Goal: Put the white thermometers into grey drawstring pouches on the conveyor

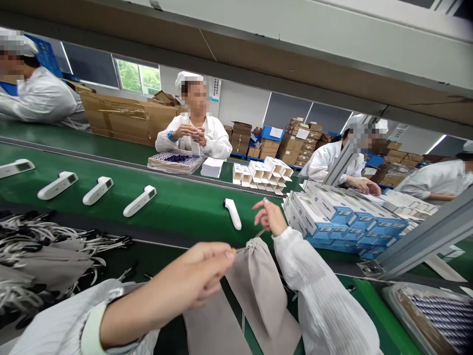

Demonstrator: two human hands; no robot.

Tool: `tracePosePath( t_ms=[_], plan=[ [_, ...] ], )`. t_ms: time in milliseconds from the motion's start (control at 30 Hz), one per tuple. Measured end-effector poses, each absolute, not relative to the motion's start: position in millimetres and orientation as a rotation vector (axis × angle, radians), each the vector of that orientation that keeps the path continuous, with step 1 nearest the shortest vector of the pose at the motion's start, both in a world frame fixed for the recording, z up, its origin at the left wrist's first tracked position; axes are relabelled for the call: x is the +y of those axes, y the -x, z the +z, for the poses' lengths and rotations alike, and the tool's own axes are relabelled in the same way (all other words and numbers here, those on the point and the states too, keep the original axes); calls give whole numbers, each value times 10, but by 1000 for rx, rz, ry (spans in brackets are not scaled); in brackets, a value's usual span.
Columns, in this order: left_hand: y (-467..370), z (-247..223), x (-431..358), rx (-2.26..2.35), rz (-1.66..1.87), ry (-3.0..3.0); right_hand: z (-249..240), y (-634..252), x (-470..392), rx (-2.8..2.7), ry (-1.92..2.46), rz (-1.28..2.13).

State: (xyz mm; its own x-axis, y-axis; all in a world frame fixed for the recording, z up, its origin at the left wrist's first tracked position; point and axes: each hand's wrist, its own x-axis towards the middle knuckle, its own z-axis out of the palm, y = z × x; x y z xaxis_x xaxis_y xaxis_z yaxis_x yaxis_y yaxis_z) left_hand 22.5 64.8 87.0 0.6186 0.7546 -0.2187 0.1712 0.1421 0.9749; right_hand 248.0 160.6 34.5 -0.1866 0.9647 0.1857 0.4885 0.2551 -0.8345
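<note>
Head view looks down at two hands drawing a grey drawstring pouch [258, 281] shut over the near edge of the bench [185, 204]; the left hand [195, 281] is closed, its grip pinched on one end of the cord at the pouch mouth; the right hand [271, 216] pinches the other end of the cord, its remaining fingers spread, the pouch hanging between the two hands and just below them; a white handheld thermometer [232, 213] lies on the green belt just beyond the hands; four more thermometers [98, 191] lie in a row further left; a pile of grey pouches [44, 261] with black cords sits at the left; blue-and-white boxes [343, 217] are stacked right of the right hand; across the belt a person in white [194, 133] works behind a tray [173, 161] and small white cartons [262, 175].
</note>
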Motion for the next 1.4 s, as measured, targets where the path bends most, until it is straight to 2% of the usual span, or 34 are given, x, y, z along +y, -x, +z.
tracePosePath(
  t_ms=[100, 200, 300, 400, 467, 567, 700, 867, 1000, 1100, 1233, 1400],
  plan=[
    [-252, 814, 745, 832, 789, -1316, 296, -2129, 1394, -2057, 848, 1497],
    [-298, 752, 843, 856, 876, -1414, 311, -1892, 1251, -2153, 479, 1602],
    [-344, 631, 881, 881, 772, -1718, 385, -2114, 1386, -1963, 807, 1279],
    [-375, 404, 903, 1013, 645, -2047, 365, -2619, 1691, -1472, 1440, 583],
    [-383, 249, 902, 1043, 476, -2184, 245, -2909, 1865, -1330, 1865, 293],
    [-386, 117, 846, 954, 100, -2303, -25, -3132, 1998, -1317, 2297, 165],
    [-413, 72, 757, 989, -69, -2454, -236, -3094, 2025, -1358, 2401, 118],
    [-476, -28, 818, 998, 177, -2652, -324, -2736, 2003, -1777, 2079, -38],
    [-521, -44, 828, 997, 254, -2807, -515, -2539, 2015, -1656, 1883, 369],
    [-537, -4, 783, 1007, 187, -2866, -548, -2589, 2067, -1454, 1809, 518],
    [-517, -10, 795, 1039, 159, -2800, -312, -2737, 2100, -1304, 1614, 665],
    [-484, -63, 932, 1000, 300, -2725, 154, -2724, 1935, -1143, 979, 978]
  ],
)
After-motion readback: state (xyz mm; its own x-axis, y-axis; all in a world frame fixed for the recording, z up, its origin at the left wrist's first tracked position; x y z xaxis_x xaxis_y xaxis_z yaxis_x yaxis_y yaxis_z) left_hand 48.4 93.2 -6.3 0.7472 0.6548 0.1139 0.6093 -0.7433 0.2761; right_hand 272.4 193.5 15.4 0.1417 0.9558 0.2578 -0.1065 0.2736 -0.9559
